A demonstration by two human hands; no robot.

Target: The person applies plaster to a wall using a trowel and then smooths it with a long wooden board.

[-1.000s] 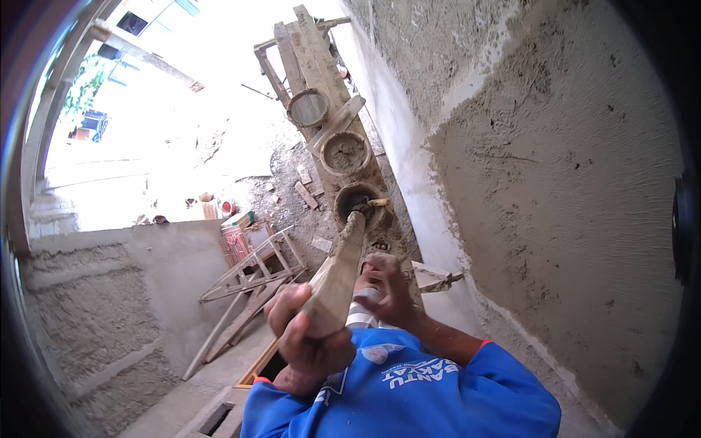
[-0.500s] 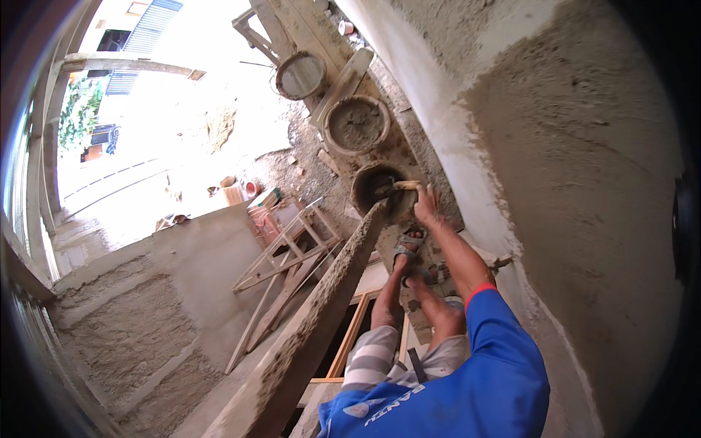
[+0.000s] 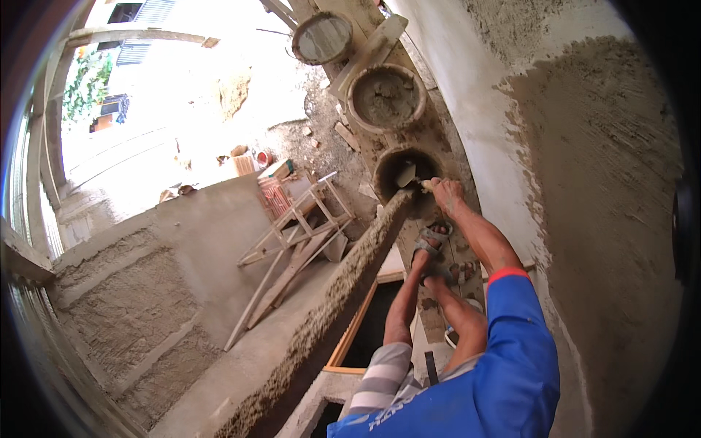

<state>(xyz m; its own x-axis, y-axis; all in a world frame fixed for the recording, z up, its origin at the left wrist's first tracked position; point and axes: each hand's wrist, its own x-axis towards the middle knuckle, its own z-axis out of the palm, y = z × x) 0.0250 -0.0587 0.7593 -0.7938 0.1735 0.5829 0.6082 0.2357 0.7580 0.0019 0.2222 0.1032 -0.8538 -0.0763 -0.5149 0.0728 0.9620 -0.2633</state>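
Observation:
My right hand (image 3: 447,194) is closed around the handle of a trowel (image 3: 407,174). The trowel's pale metal blade is over the opening of a dark round bucket (image 3: 380,180) at my feet. A long mortar-crusted beam (image 3: 336,306) runs from the lower left up to the bucket's near rim and hides part of it. Beyond that bucket stands a round tub of wet mortar (image 3: 385,98). My left hand does not show.
A second pail (image 3: 322,38) of greyish contents stands farther off beside a plank (image 3: 372,55). My sandalled feet (image 3: 432,239) stand on boards. A partly plastered wall (image 3: 591,160) rises at right. A wooden frame (image 3: 307,226) leans left, near a dark floor opening (image 3: 371,321).
The view has shifted, so the buckets sit farther right. The trowel has turned in my right hand, and its blade now shows bright above the bucket.

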